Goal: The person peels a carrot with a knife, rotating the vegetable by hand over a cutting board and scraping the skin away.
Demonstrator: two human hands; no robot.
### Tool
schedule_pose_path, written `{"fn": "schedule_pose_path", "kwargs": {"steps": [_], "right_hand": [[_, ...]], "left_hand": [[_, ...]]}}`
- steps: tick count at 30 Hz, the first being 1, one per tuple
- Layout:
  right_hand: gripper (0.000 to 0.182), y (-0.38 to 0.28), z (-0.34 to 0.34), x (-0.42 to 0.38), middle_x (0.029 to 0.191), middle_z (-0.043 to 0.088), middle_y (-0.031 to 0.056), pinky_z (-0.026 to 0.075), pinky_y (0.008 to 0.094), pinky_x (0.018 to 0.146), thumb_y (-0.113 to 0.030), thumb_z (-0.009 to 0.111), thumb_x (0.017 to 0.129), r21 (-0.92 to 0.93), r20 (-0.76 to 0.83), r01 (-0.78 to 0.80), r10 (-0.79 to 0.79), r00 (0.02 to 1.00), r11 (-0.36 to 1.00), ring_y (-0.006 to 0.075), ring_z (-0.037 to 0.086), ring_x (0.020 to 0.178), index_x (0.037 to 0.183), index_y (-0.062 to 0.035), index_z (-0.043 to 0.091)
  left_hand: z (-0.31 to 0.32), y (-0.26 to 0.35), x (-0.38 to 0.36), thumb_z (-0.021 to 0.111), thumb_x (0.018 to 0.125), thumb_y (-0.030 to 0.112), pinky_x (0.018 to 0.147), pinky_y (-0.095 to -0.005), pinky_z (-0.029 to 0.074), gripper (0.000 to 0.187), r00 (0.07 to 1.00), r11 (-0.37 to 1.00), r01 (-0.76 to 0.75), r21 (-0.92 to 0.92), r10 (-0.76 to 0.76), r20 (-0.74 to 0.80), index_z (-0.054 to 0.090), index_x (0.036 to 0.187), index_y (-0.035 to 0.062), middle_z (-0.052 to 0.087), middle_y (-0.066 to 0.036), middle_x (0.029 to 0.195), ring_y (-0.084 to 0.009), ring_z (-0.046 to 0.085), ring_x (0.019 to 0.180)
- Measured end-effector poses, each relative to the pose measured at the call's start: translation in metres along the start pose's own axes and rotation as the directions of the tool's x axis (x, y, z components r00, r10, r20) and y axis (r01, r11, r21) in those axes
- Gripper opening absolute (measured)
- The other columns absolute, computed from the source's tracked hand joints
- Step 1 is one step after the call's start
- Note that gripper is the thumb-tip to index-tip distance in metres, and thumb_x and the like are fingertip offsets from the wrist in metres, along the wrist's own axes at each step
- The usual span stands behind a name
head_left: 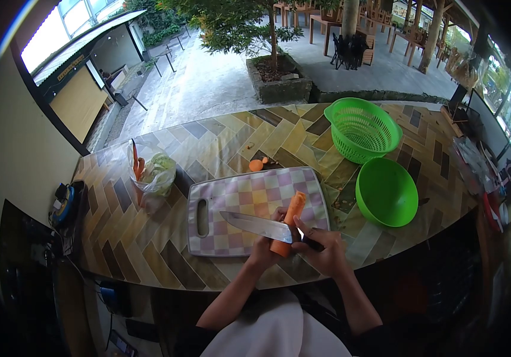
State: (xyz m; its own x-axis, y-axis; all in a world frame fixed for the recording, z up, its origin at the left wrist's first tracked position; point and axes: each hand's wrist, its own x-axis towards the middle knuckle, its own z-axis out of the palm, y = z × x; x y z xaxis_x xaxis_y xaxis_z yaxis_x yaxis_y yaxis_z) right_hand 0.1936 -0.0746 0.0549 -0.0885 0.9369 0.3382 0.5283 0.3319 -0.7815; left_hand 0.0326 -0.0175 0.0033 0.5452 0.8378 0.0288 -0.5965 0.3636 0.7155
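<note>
An orange carrot [295, 208] is held tilted above the near right part of a checkered cutting board [226, 202]. My left hand [264, 250] has its fingers wrapped round the carrot from the left. In my right hand [324, 247] is a knife [255, 225], its blade pointing left and lying across the carrot. The knife's handle is mostly hidden by my fingers. Beyond the board's far edge lie carrot end pieces [256, 165].
On the tiled-pattern table [130, 250], a plastic bag [161, 172] with carrots and a pale green vegetable stands at the left. A green strainer basket [363, 128] and a green bowl [386, 193] are at the right. Plastic packages [473, 163] lie at the far right.
</note>
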Motion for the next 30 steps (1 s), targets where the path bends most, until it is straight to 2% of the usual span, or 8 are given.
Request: {"fn": "schedule_pose_path", "kwargs": {"steps": [3, 6, 9, 12, 18, 21, 25, 30], "right_hand": [[0.061, 0.000, -0.002, 0.000, 0.076, 0.068, 0.0106, 0.050, 0.0339, 0.059, -0.024, 0.079, 0.078, 0.001, 0.022, -0.022, 0.022, 1.000, 1.000, 0.0243, 0.064, 0.060, 0.136, -0.0196, 0.057], [0.062, -0.001, 0.001, 0.000, 0.076, 0.068, 0.0103, 0.050, 0.0341, 0.058, -0.024, 0.079, 0.078, -0.047, 0.000, 0.023, -0.023, 1.000, 0.999, 0.0241, 0.063, 0.059, 0.136, -0.0206, 0.057], [0.061, 0.002, 0.005, 0.001, 0.074, 0.067, 0.0095, 0.049, 0.0346, 0.056, -0.024, 0.078, 0.078, -0.056, -0.055, 0.096, -0.099, 0.994, 0.994, 0.0235, 0.062, 0.057, 0.136, -0.0216, 0.057], [0.059, 0.009, 0.009, -0.002, 0.070, 0.064, 0.0080, 0.048, 0.0346, 0.054, -0.023, 0.079, 0.078, -0.065, -0.078, 0.093, -0.098, 0.992, 0.994, 0.0224, 0.060, 0.055, 0.134, -0.0219, 0.059], [0.056, 0.005, 0.013, -0.001, 0.066, 0.061, 0.0057, 0.046, 0.0329, 0.051, -0.019, 0.080, 0.076, -0.123, -0.148, 0.096, -0.114, 0.982, 0.988, 0.0200, 0.057, 0.052, 0.130, -0.0219, 0.063], [0.056, 0.009, 0.022, -0.002, 0.067, 0.061, 0.0050, 0.046, 0.0323, 0.050, -0.018, 0.080, 0.076, -0.164, -0.224, 0.138, -0.173, 0.959, 0.977, 0.0186, 0.057, 0.052, 0.129, -0.0210, 0.064], [0.055, 0.015, 0.023, -0.001, 0.069, 0.063, 0.0054, 0.047, 0.0325, 0.051, -0.018, 0.080, 0.076, -0.150, -0.216, 0.151, -0.181, 0.959, 0.977, 0.0180, 0.060, 0.054, 0.129, -0.0193, 0.064], [0.057, -0.004, 0.005, 0.003, 0.072, 0.066, 0.0080, 0.049, 0.0335, 0.053, -0.019, 0.080, 0.076, -0.007, -0.141, 0.019, -0.020, 0.990, 1.000, 0.0201, 0.063, 0.056, 0.131, -0.0192, 0.062]], "left_hand": [[-0.007, -0.003, 0.001, 0.055, 0.092, 0.010, 0.084, -0.0231, 0.045, 0.048, 0.998, 0.997, 0.031, -0.070, -0.027, 0.050, 0.035, 0.135, 0.0008, 0.048, -0.005, 0.110, -0.0092, 0.055, 0.095], [-0.005, 0.003, 0.001, 0.055, 0.092, 0.009, 0.084, -0.0239, 0.046, 0.048, 0.994, 0.937, 0.102, -0.333, -0.080, 0.081, 0.034, 0.135, 0.0017, 0.050, -0.006, 0.108, -0.0106, 0.057, 0.093], [0.003, 0.004, -0.002, 0.053, 0.094, 0.020, 0.084, -0.0246, 0.047, 0.044, 0.998, 0.998, -0.006, -0.055, 0.009, 0.059, 0.037, 0.131, 0.0037, 0.053, -0.006, 0.105, -0.0117, 0.058, 0.092], [0.001, 0.004, 0.000, 0.052, 0.093, 0.026, 0.083, -0.0257, 0.048, 0.043, 0.996, 0.987, 0.041, -0.155, -0.029, 0.083, 0.038, 0.128, 0.0050, 0.054, -0.006, 0.103, -0.0128, 0.059, 0.092], [-0.007, -0.003, 0.002, 0.051, 0.091, 0.022, 0.085, -0.0267, 0.048, 0.041, 0.998, 0.983, 0.060, -0.176, -0.052, 0.046, 0.041, 0.126, 0.0036, 0.053, -0.007, 0.109, -0.0140, 0.058, 0.099], [-0.007, -0.003, -0.001, 0.051, 0.093, 0.014, 0.089, -0.0290, 0.048, 0.034, 0.996, 0.942, 0.085, -0.325, -0.088, 0.005, 0.047, 0.124, 0.0007, 0.050, -0.008, 0.117, -0.0158, 0.057, 0.105], [-0.026, -0.017, -0.004, 0.051, 0.093, 0.002, 0.094, -0.0323, 0.046, 0.031, 1.000, 0.998, 0.009, -0.067, -0.009, 0.008, 0.053, 0.124, -0.0025, 0.045, -0.008, 0.125, -0.0180, 0.054, 0.110], [-0.015, -0.006, -0.003, 0.053, 0.092, 0.000, 0.094, -0.0333, 0.046, 0.031, 0.993, 0.998, -0.035, -0.052, 0.041, 0.114, 0.053, 0.123, -0.0032, 0.047, -0.008, 0.123, -0.0182, 0.055, 0.108]]}}
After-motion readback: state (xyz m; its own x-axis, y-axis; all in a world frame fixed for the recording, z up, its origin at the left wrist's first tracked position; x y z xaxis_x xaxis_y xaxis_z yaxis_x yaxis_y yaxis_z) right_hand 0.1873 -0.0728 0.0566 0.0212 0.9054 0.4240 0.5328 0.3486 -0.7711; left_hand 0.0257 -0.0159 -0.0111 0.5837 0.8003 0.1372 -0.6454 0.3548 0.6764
